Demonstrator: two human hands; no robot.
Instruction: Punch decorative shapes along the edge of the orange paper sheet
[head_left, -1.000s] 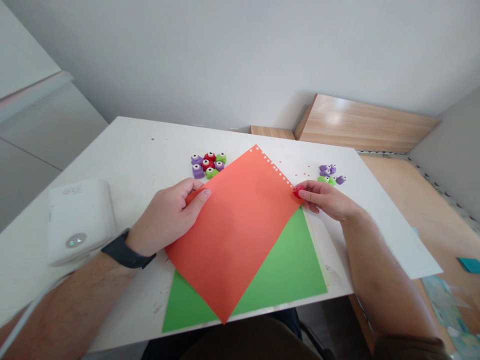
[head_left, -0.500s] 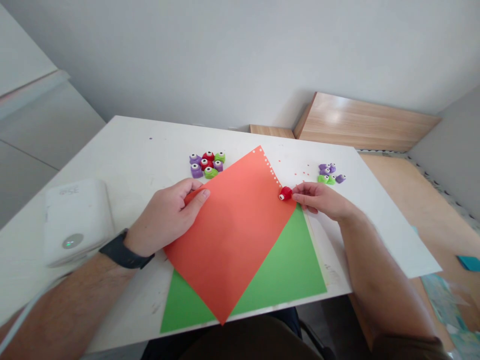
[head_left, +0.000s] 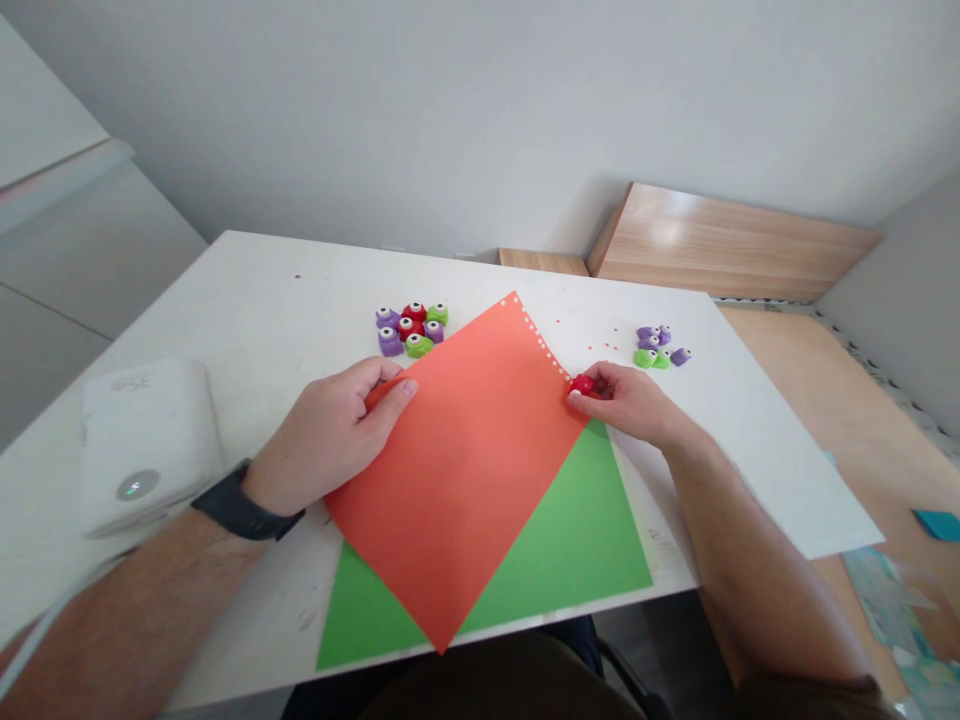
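Note:
My left hand (head_left: 360,420) grips the left edge of an orange sheet of paper (head_left: 472,450), thumb on top and fingers underneath. Small punched holes run along the sheet's upper right edge. At the right corner, my right hand (head_left: 619,398) is closed around a small red craft punch (head_left: 581,384), which sits at that edge; its underside is hidden. Beneath the orange sheet lies a green sheet (head_left: 577,530), turned at a different angle.
Several purple, red and green craft punches (head_left: 411,328) cluster behind the sheet; more purple and green punches (head_left: 660,345) lie at right. Tiny orange dots (head_left: 600,347) are scattered between. A white device (head_left: 150,440) with a cable stands left on the white table (head_left: 262,290).
My right hand has shifted slightly left and wrapped its fingers and thumb over the red punch, which moved a little right along the edge. The left hand keeps its hold.

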